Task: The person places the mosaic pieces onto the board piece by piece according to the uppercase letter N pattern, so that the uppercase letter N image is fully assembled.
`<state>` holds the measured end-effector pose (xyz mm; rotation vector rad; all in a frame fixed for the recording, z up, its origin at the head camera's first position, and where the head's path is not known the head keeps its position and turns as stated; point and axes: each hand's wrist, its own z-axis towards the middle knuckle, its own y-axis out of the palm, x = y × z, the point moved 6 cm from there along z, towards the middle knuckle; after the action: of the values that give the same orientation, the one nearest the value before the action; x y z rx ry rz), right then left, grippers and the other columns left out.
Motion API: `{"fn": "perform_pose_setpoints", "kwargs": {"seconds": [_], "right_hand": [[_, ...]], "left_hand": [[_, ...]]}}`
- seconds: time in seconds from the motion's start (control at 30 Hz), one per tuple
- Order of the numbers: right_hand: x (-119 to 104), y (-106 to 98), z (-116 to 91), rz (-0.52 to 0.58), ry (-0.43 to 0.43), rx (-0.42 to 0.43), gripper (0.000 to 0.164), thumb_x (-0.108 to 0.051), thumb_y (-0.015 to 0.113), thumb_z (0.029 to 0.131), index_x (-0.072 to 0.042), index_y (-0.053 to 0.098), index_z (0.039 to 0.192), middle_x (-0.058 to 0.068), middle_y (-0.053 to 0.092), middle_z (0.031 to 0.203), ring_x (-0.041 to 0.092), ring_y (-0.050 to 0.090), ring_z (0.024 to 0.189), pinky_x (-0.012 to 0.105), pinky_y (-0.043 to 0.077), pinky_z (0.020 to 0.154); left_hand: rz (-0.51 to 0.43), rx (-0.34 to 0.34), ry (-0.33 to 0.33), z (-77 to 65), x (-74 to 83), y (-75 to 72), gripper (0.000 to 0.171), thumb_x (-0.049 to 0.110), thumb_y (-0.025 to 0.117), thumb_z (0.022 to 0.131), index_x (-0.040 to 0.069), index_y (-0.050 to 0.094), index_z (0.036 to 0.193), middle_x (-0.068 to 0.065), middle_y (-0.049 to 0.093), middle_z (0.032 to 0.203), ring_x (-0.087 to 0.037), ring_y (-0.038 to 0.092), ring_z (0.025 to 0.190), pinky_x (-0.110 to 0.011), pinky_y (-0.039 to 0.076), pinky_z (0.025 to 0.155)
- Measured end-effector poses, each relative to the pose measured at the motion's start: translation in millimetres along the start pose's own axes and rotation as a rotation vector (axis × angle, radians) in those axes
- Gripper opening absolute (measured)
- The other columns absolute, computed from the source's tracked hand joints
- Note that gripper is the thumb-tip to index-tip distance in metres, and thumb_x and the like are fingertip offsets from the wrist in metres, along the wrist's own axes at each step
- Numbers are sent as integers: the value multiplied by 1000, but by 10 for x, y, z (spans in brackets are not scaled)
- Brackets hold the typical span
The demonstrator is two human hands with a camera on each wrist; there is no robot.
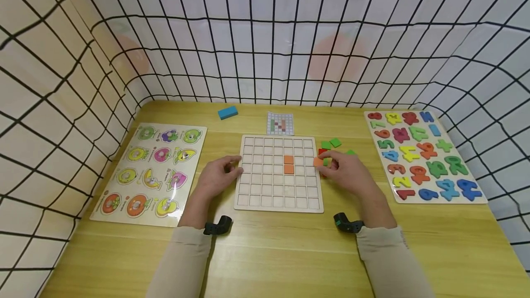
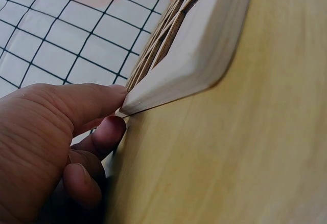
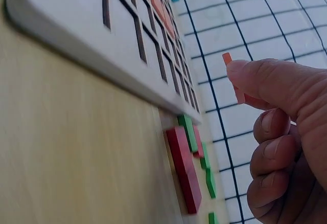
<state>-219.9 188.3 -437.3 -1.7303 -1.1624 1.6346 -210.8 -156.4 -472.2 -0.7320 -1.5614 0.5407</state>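
Thin orange tile (image 1: 318, 162), right of frame centre: my right fingers (image 1: 331, 154) pinch it. My left fingers (image 1: 227, 160), parted, touch the board (image 1: 265, 200).

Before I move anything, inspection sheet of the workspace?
Surface: wooden table, light grain.
Job's things: grid board holding two orange tiles, pattern card beyond it; red tiles and green tiles by its right edge.
Clutter: fruit board left, number board right, blue piece at the back.
Hands: left hand touches the grid board's left edge; right hand pinches another orange tile between its fingers.
Cables: nothing clearly seen.
Surroundings: black mesh before a pale backdrop.
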Motion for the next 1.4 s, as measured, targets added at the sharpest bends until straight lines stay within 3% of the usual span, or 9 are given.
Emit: {"fn": "perform_pose_setpoints", "kwargs": {"seconds": [0.6,0.9,1.17,1.4], "right_hand": [[-325,339,10,5,-123,-50,29,-34,72,95,-21,70,120,-2,52,68,16,46,59,29,35,57],[-441,461,-14,32,-117,-100,30,-37,72,94,-24,70,121,-3,52,69,16,47,61,29,35,57],[-495,536,-14,37,-183,-112,30,-37,71,95,-24,70,121,-5,50,69,13,46,63,28,37,60],[-501,573,-18,43,-169,-137,27,-36,71,95,-25,70,119,-4,51,70,14,47,62,28,37,58]], "left_hand": [[-11,0,-5,14,-30,17,41,32,70,96,21,67,136,-1,63,89,-17,52,76,-30,37,66],[-10,1,2,19,-31,18,41,32,70,96,20,67,135,-1,64,89,-17,53,76,-29,38,66],[-9,8,5,15,-27,12,41,32,71,96,20,67,135,-1,63,88,-17,52,75,-30,37,64],[-12,7,0,22,-41,20,41,31,70,96,20,67,135,-1,64,88,-16,51,74,-29,37,63]]}}
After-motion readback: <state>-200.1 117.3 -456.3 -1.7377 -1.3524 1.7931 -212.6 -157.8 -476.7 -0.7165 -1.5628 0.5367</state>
